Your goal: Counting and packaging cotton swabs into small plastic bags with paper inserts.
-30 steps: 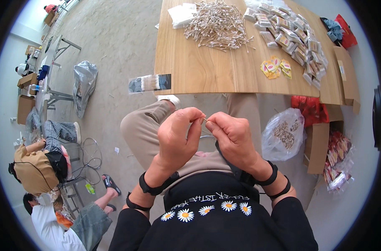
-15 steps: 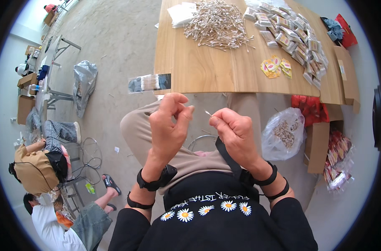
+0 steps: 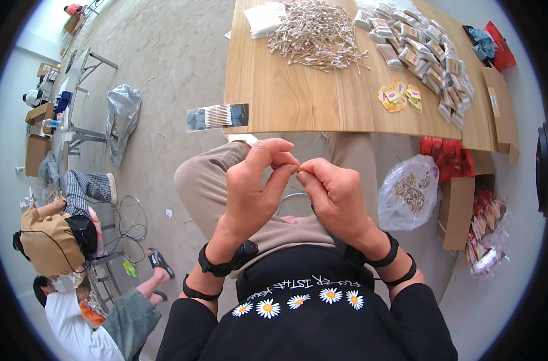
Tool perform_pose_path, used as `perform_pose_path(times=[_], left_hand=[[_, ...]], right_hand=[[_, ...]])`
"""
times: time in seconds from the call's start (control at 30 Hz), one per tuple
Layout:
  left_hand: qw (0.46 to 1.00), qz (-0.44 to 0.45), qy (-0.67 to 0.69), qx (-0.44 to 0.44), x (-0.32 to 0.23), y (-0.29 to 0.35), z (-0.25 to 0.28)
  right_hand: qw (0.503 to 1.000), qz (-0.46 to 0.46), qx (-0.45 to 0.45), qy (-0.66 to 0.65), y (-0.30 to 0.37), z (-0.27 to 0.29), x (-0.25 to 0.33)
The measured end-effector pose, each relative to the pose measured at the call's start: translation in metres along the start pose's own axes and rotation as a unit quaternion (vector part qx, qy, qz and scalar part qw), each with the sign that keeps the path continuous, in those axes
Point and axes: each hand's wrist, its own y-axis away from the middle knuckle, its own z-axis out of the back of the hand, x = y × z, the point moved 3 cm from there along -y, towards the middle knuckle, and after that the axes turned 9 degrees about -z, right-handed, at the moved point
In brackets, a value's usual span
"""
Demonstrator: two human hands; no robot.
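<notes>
Above my lap, just off the table's near edge, my two hands meet at the fingertips. My left hand point(image 3: 256, 183) is closed in a pinch, thumb and forefinger at the tip of a cotton swab. My right hand point(image 3: 334, 192) pinches the same swab, which is almost wholly hidden between the fingers. A large heap of cotton swabs point(image 3: 313, 36) lies at the far middle of the wooden table point(image 3: 286, 99). At the table's left corner, a row of swabs point(image 3: 218, 115) lies in a clear bag with a dark card.
Filled swab packets point(image 3: 427, 51) are piled at the table's right, beside yellow labels point(image 3: 400, 96). White sheets point(image 3: 263, 19) lie at the far left. Below right are a plastic bag of swabs point(image 3: 409, 191) and a cardboard box point(image 3: 457, 213). Two people sit at lower left.
My left hand has moved right, and its fingertips now meet those of my right hand. The swab tip that stuck out of my right fingers is now covered.
</notes>
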Motion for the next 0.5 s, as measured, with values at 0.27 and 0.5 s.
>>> perform_pose_path(times=[0.27, 0.5], left_hand=[[0.993, -0.039, -0.104, -0.036, 0.020, 0.001, 0.006], [0.993, 0.109, 0.038, -0.013, 0.011, -0.007, 0.010]], right_hand=[[0.996, -0.069, 0.049, -0.028, -0.001, 0.006, 0.001], [0.974, -0.162, 0.042, -0.149, -0.005, 0.006, -0.007]])
